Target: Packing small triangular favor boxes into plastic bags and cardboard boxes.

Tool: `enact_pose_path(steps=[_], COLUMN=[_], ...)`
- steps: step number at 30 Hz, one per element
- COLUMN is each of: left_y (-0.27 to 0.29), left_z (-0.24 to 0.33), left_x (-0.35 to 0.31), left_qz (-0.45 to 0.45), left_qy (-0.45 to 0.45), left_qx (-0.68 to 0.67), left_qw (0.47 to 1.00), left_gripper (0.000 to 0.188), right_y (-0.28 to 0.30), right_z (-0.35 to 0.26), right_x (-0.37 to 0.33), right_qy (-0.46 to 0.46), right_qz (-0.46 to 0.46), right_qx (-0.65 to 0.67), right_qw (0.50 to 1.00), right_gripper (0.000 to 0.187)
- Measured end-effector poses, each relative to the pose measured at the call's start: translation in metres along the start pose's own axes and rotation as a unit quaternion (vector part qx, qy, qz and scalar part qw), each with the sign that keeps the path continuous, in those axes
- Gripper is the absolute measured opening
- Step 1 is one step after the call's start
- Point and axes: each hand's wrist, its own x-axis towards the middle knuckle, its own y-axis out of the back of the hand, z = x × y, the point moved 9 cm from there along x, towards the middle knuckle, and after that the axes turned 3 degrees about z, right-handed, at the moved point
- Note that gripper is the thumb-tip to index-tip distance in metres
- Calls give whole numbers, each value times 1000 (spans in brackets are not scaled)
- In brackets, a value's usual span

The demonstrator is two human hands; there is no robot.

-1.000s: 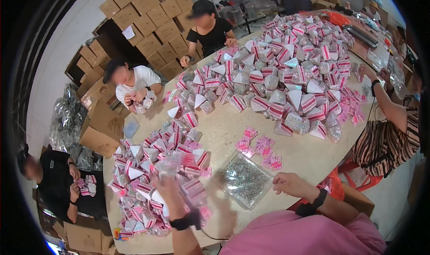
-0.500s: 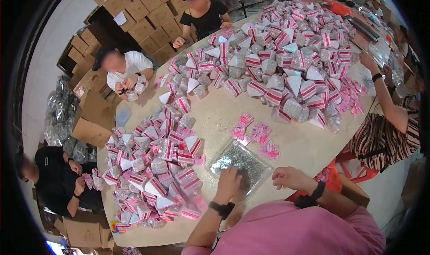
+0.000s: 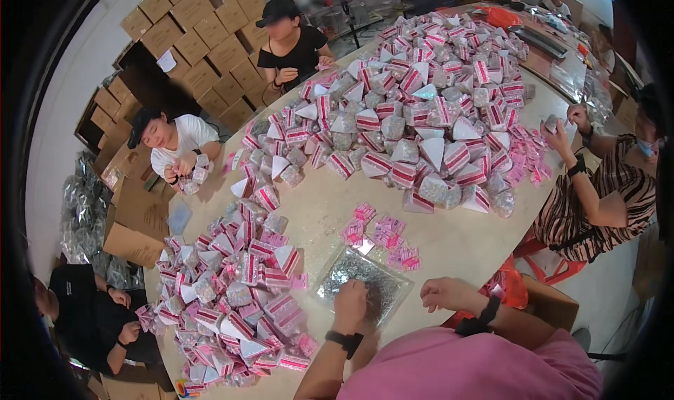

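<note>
A square, clear-rimmed tray lies on the table in front of me, with a layer of small shiny silvery pieces in it. Over the tray's near part is my left hand, back up, its fingers curled under; whatever they hold is hidden. My right hand hovers just right of the tray with fingers bent and pressed together, and anything in them is too small to make out. Just beyond the tray lie small pink printed cards in loose clusters.
Clear packs with pink-and-white labels form a large heap across the far table and another heap at my left. Co-workers sit around the table; one at right holds a small pack. Cardboard boxes stand stacked behind.
My view has shifted slightly, moving the table leftward in it. My left hand's fingers have curled in more over the tray. The right-hand co-worker now holds up a small pack.
</note>
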Motion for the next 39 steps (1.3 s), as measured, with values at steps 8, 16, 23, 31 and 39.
enact_pose_path(steps=[8, 16, 23, 31, 39], left_y=[23, 40, 39, 32, 31], left_z=[4, 10, 5, -28, -33], left_x=[-7, -11, -7, -12, -14], left_qz=[38, 98, 47, 107, 78], left_qy=[-9, -58, 30, 81, 199], left_qx=[-11, -12, -45, -89, -247], left_qw=[999, 993, 997, 987, 945], left_gripper=[7, 5, 8, 9, 8], right_y=[-8, -12, -14, -20, -28], right_z=[-2, -4, 5, -26, -19], right_x=[7, 1, 3, 2, 15], right_qy=[-7, -1, -2, 45, 51], right_qz=[-14, -18, -15, -29, -29], right_qx=[-3, -15, -22, -51, -44], right_qw=[1000, 1000, 1000, 997, 997], right_gripper=[21, 23, 20, 20, 19])
